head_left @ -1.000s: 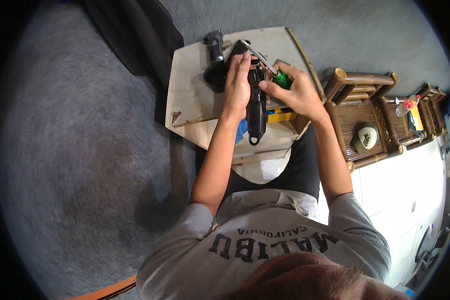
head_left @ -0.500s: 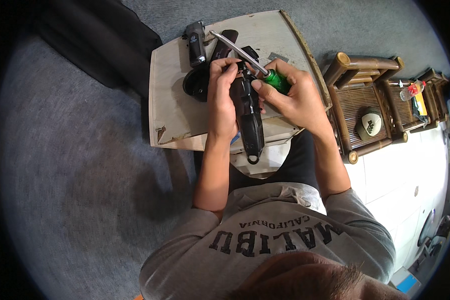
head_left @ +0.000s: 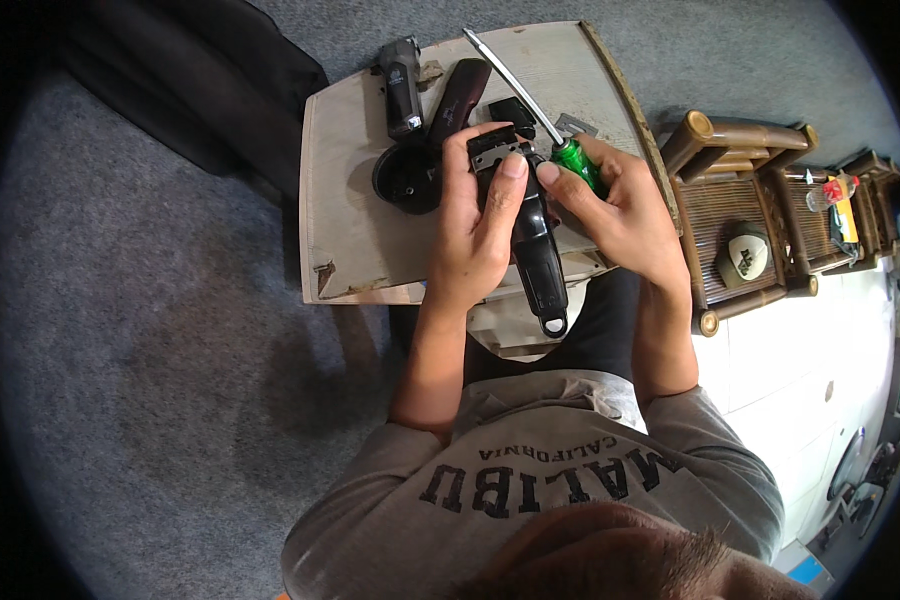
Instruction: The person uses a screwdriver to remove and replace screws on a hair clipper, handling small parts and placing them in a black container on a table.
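A black hair clipper (head_left: 540, 255) is gripped by my left hand (head_left: 478, 225), its thumb pressed on the metal blade end (head_left: 496, 152). The clipper's narrow tail with a hanging loop points toward me. In my right hand (head_left: 625, 215) is a screwdriver with a green handle (head_left: 576, 166); its long steel shaft (head_left: 510, 78) points up and away to the left, off the clipper. My right thumb and fingers are close to the clipper's side, and some fingertips are hidden.
On the worn wooden table (head_left: 360, 250) lie a grey-black clipper (head_left: 402, 90), a dark maroon clipper body (head_left: 460, 98), a round black bowl-shaped part (head_left: 400, 180), a small black piece (head_left: 511, 115) and a flat metal plate (head_left: 576, 125). A bamboo chair (head_left: 725, 190) with a cap (head_left: 746, 255) stands to the right.
The clipper has rolled in my left hand, bringing its metal blade face into view under my thumb. Both hands and the screwdriver have shifted slightly right.
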{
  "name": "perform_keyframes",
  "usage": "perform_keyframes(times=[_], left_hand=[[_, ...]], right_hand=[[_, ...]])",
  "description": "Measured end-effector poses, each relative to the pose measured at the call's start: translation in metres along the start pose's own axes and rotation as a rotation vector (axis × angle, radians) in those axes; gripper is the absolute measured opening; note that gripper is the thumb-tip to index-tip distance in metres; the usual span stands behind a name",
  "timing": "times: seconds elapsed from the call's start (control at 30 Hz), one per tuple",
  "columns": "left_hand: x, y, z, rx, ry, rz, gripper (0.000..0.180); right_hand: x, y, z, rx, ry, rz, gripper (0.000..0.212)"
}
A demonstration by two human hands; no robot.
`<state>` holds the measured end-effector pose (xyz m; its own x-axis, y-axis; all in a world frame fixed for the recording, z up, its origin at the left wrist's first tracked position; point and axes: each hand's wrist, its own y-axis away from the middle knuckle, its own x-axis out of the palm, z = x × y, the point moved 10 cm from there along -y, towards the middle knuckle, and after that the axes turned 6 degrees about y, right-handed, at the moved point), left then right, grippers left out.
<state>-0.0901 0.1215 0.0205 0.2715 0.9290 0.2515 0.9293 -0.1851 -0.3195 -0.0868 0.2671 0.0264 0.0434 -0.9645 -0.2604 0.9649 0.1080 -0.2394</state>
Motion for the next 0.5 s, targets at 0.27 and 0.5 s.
perform_keyframes(times=[0.27, 0.5], left_hand=[[0.004, 0.000, -0.001, -0.081, 0.087, 0.000, 0.032], [-0.002, -0.003, 0.000, -0.063, 0.408, 0.025, 0.041]], right_hand=[[0.003, 0.004, 0.004, 0.005, -0.111, 0.097, 0.029], [-0.022, 0.001, -0.008, 0.056, -0.518, -0.204, 0.037]])
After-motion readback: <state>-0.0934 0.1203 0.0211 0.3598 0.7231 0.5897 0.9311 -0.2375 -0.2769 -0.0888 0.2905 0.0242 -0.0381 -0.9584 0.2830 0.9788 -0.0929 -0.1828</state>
